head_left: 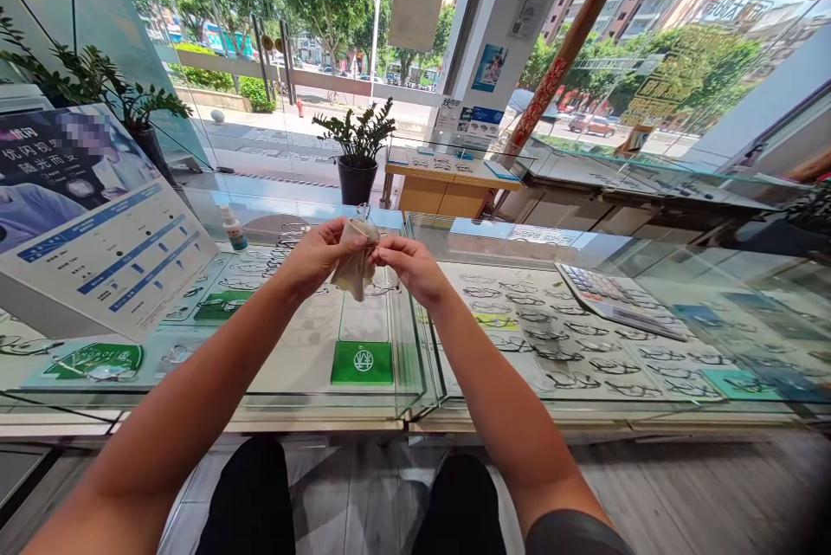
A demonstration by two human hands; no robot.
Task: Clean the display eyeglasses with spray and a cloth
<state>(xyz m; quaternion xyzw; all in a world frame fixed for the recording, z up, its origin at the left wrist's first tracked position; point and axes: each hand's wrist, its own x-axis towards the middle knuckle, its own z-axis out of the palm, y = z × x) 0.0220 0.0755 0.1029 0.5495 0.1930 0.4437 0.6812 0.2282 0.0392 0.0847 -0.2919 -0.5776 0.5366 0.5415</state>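
Above the glass counter, my left hand (317, 257) is closed on a beige cleaning cloth (354, 276), which drapes down from the fingers. The cloth is wrapped around part of a pair of thin-rimmed eyeglasses (364, 210). My right hand (411, 267) pinches the eyeglasses at the cloth's right side, fingertips close to those of the left. Folds of cloth and my fingers hide most of the frame. Below, a green card with a white logo (362, 363) lies inside the display case.
Rows of eyeglasses (551, 345) fill the glass display case (415, 416). A calculator (616, 300) rests on the right counter. To the left stand a spray bottle (233, 228) and a large printed sign (123, 252). A potted plant (357, 178) is behind my hands.
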